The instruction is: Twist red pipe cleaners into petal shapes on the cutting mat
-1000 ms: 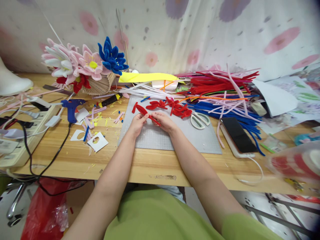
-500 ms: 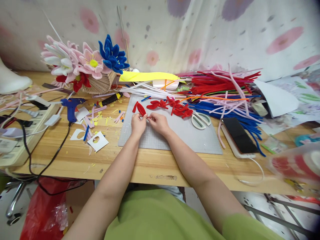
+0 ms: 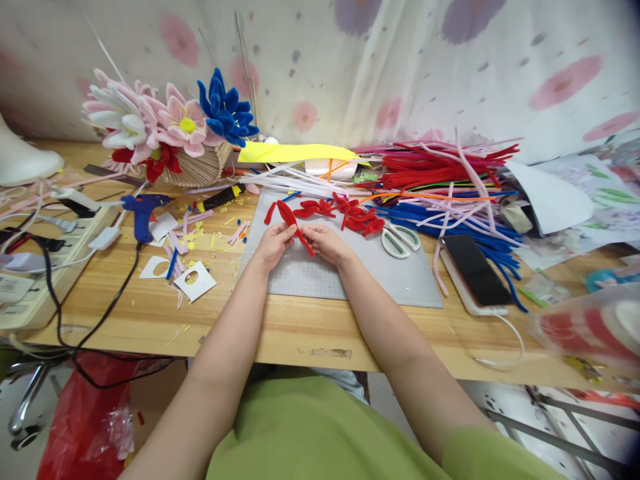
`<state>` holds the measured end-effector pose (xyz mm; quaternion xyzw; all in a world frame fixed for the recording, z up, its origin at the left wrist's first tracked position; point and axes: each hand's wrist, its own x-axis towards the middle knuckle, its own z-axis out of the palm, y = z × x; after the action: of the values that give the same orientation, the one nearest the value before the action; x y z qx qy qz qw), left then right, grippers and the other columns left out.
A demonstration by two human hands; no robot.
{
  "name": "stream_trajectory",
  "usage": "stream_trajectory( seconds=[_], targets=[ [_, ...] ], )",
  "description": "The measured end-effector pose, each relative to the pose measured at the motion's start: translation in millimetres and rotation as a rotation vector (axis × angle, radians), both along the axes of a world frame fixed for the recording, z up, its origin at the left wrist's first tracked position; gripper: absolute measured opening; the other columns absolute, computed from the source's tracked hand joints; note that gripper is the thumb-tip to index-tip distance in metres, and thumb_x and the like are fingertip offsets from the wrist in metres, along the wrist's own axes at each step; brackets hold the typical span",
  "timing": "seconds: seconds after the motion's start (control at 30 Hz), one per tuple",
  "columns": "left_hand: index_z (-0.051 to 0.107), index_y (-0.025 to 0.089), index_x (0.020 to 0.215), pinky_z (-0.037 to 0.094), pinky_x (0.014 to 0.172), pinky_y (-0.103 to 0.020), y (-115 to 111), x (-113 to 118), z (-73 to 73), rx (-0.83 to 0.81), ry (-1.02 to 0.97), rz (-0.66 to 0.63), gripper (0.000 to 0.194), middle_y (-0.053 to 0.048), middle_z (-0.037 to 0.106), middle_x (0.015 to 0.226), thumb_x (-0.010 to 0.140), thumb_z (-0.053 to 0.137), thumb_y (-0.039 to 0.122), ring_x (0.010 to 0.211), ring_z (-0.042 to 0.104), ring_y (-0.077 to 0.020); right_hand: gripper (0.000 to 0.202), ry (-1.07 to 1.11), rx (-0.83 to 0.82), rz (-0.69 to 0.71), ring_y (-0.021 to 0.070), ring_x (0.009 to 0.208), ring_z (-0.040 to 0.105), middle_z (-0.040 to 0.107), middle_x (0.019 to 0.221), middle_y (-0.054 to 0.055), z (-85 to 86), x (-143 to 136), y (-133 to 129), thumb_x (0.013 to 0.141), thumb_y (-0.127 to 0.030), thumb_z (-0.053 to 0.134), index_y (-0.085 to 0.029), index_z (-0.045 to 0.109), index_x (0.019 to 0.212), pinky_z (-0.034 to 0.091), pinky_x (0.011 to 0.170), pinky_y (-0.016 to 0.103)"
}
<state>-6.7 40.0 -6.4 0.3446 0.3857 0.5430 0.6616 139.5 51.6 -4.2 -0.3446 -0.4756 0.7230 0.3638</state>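
Observation:
Between my two hands is a red pipe cleaner [image 3: 287, 215], bent into a petal-like loop with a tail pointing down to the right. My left hand [image 3: 275, 245] pinches it from the left, thumb on top. From the other side my right hand [image 3: 323, 244] grips it near the tail, its fingers curled. Both hands are over the grey cutting mat [image 3: 310, 283]. Just behind them on the mat lie a short red piece [image 3: 270, 213] and several shaped red pipe cleaner pieces [image 3: 363, 220]. White-handled scissors [image 3: 400, 240] rest to the right.
Bundles of red pipe cleaners [image 3: 440, 167] and blue pipe cleaners [image 3: 450, 223] lie at the back right, near a phone [image 3: 477, 270]. At left are a blue glue gun [image 3: 143, 215], a power strip [image 3: 65, 273] and cut white cards [image 3: 200, 288]. Fuzzy flowers [image 3: 185, 125] stand behind.
My hands have moved slightly apart and turned. The red pipe cleaner now stands more upright, and its tail shows below my fingers.

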Motion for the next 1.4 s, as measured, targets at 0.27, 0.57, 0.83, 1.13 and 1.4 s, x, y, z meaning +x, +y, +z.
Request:
stream_trajectory(
  seconds=[0.27, 0.57, 0.83, 1.13, 1.4],
  targets=[
    [0.066, 0.013, 0.065, 0.038, 0.052, -0.019, -0.6, -1.9, -0.5, 0.000, 0.027, -0.030, 0.022, -0.002, 0.062, 0.062, 0.057, 0.080, 0.027, 0.054, 0.054, -0.0071, 0.043, 0.043, -0.034, 0.039, 0.0022, 0.039, 0.027, 0.041, 0.046, -0.008, -0.1, -1.1, -1.2, 0.053, -0.050, 0.078, -0.015, 0.057, 0.067, 0.015, 0.039, 0.019],
    [0.054, 0.014, 0.046, 0.032, 0.052, -0.021, 3.5, -2.7, 0.9, -0.003, 0.283, 0.118, 0.033, 0.003, 0.051, 0.048, 0.045, 0.081, 0.032, 0.049, 0.041, -0.0054, 0.042, -0.121, 0.143, -0.063, 0.0040, 0.043, 0.026, 0.036, 0.047, -0.008, -9.1, -12.5, -3.3, 0.065, -0.055, 0.067, -0.014, 0.058, 0.071, 0.019, 0.042, 0.021],
    [0.059, 0.013, 0.049, 0.029, 0.051, -0.021, 2.7, -1.8, 4.3, -0.082, 0.350, 0.214, 0.028, 0.001, 0.054, 0.052, 0.046, 0.080, 0.032, 0.051, 0.041, -0.0061, 0.040, -0.239, 0.273, -0.143, 0.0058, 0.053, 0.036, 0.046, 0.057, -0.005, -8.9, -13.9, -3.9, 0.071, -0.054, 0.060, -0.014, 0.060, 0.072, 0.028, 0.051, 0.021],
    [0.057, 0.014, 0.047, 0.030, 0.051, -0.022, 2.1, 1.3, 2.9, -0.078, 0.360, 0.277, 0.028, 0.003, 0.052, 0.049, 0.047, 0.080, 0.031, 0.051, 0.041, -0.0067, 0.029, -0.207, 0.222, -0.022, 0.0048, 0.046, 0.031, 0.043, 0.052, -0.007, -12.1, -10.2, 1.1, 0.069, -0.042, 0.063, -0.015, 0.059, 0.074, 0.024, 0.047, 0.021],
    [0.052, 0.016, 0.046, 0.033, 0.050, -0.021, 3.0, 9.7, -7.7, 0.015, 0.591, 0.453, 0.028, 0.004, 0.046, 0.047, 0.057, 0.075, 0.027, 0.051, 0.043, -0.0082, 0.021, -0.761, 0.641, -0.212, 0.0112, 0.059, 0.045, 0.055, 0.062, 0.000, -14.7, -20.6, -3.8, 0.079, -0.031, 0.049, -0.015, 0.057, 0.067, 0.030, 0.059, 0.024]
  ],
)
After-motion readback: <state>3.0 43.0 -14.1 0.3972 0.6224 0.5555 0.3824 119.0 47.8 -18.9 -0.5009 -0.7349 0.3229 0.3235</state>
